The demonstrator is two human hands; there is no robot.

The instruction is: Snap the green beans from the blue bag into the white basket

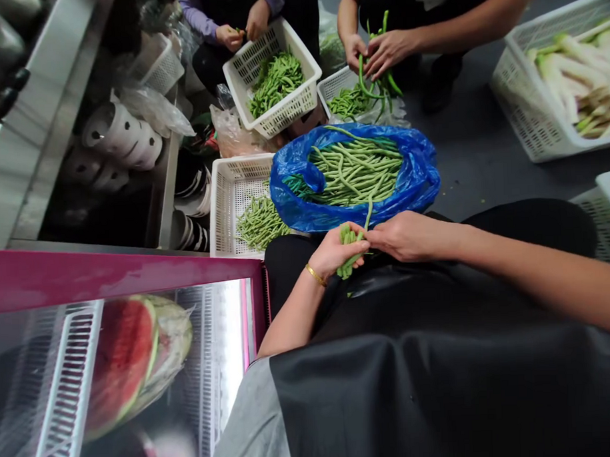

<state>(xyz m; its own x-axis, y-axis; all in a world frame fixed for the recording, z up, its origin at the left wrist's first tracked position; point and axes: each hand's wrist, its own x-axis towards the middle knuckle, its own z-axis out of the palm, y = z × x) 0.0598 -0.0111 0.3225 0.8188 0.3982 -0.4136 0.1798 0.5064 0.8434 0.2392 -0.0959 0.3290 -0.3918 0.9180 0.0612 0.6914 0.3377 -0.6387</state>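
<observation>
My left hand [338,248], with a gold bracelet at the wrist, is closed around several short pieces of green bean [348,253]. Against it, my right hand [403,236] pinches a long green bean [369,211] whose length points up toward the bag. Both hands meet above my lap, over a black apron [440,384]. Just beyond them lies an open blue plastic bag [418,174] full of long, whole green beans [355,167]. To the left of the bag, a white basket [222,211] holds short bean pieces [261,223].
Across from me, two people handle beans over white baskets [305,95]; one person's hands [379,52] hold long green pods. At right stands a crate [536,137] of white-stemmed vegetables. A pink-framed glass cooler [111,275] with cut watermelon [122,355] is close on my left.
</observation>
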